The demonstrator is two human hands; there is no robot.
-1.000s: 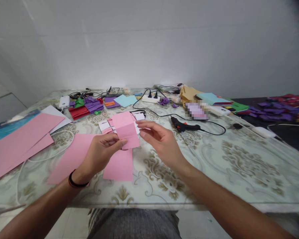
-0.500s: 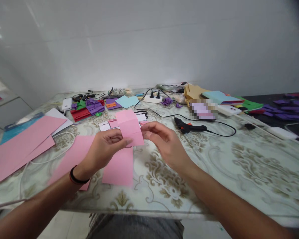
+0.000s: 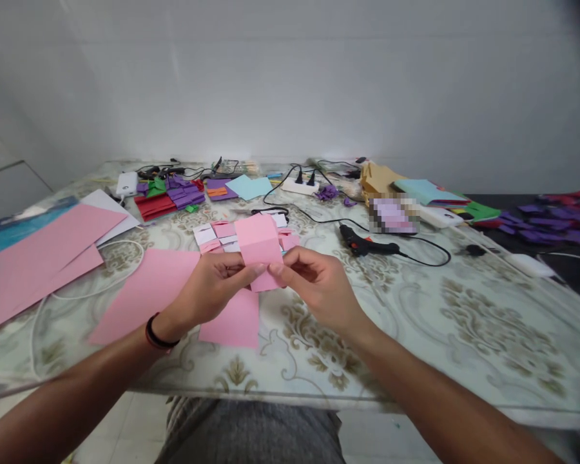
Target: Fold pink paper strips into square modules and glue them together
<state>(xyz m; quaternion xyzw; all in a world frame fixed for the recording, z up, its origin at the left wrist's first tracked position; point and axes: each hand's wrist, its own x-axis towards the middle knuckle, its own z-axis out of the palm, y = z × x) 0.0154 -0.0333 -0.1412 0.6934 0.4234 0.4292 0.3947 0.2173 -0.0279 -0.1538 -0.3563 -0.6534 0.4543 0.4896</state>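
On left of floral-patterned table (image 3: 415, 303), long pink paper sheets (image 3: 43, 258) overlapping white paper sheet (image 3: 107, 203). Next, left hand (image 3: 217, 283), dark wristband (image 3: 160, 334) on wrist, thumb and fingers pinched on lower left of creased pink paper strip (image 3: 260, 241), raised between hands. Behind strip, folded pink-and-white paper pieces (image 3: 205, 235). Right hand (image 3: 321, 283), fingers curled, thumb and fingertips gripping strip's lower right. Farther right, black corded glue gun (image 3: 374, 247).

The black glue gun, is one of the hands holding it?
No, the glue gun lies on the table, while the left hand and right hand both hold a pink paper.
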